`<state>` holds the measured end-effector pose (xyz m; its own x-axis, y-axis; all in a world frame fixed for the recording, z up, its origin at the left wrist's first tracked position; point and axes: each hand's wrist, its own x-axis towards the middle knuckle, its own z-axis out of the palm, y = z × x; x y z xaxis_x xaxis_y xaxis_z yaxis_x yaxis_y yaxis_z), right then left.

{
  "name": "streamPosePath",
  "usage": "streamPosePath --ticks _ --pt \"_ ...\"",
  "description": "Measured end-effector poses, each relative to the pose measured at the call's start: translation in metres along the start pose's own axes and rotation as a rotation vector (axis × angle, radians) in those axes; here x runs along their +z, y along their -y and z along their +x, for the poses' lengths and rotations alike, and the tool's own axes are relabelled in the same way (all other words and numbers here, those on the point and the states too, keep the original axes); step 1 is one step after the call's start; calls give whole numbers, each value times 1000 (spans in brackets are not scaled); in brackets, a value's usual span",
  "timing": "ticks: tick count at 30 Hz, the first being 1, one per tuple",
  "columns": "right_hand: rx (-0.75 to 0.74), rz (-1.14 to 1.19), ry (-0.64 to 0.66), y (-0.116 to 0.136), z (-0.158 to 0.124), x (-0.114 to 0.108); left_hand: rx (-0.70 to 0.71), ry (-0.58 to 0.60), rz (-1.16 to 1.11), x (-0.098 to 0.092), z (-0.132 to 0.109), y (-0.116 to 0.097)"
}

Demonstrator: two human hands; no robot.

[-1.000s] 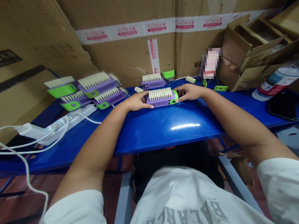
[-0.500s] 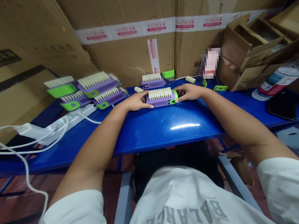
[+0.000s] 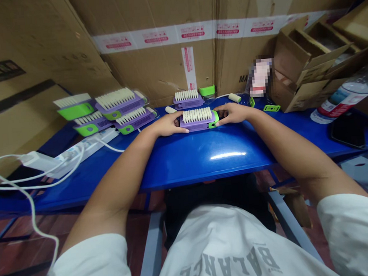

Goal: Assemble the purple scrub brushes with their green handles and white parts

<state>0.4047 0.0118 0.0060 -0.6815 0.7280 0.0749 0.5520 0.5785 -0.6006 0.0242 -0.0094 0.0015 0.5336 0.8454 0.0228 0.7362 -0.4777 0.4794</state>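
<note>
A purple brush (image 3: 198, 119) with white bristles and a green end lies on the blue table (image 3: 198, 156), bristles up. My left hand (image 3: 167, 125) grips its left end with curled fingers. My right hand (image 3: 232, 112) holds its right, green end the same way. A second purple brush (image 3: 187, 99) lies just behind it. A small white cylinder (image 3: 170, 110) rests beside my left hand, and another white cylinder (image 3: 234, 98) lies behind my right hand.
A stack of several purple and green brushes (image 3: 113, 111) sits at the left. A white power strip with cables (image 3: 68, 154) lies nearer. Cardboard boxes (image 3: 177, 41) wall the back; open cartons (image 3: 311, 62), a water bottle (image 3: 341, 97) and a dark phone (image 3: 347, 130) are at right.
</note>
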Motion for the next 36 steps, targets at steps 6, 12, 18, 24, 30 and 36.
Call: streamPosePath --ticks 6,12,18,24,30,36 --pt "-9 0 -1 0 -1 0 14 -16 -10 0 0 1" --pt "-6 -28 -6 1 0 0 1 -14 2 0 0 0" --pt "4 -37 -7 3 -1 1 27 -19 -19 1 1 2" --pt "16 -23 -6 2 0 1 19 -9 -15 0 0 1" --pt "-3 -19 4 1 -1 0 13 -6 -9 -1 -1 1" --pt "-18 -15 -7 1 0 1 17 -12 0 -1 0 1"
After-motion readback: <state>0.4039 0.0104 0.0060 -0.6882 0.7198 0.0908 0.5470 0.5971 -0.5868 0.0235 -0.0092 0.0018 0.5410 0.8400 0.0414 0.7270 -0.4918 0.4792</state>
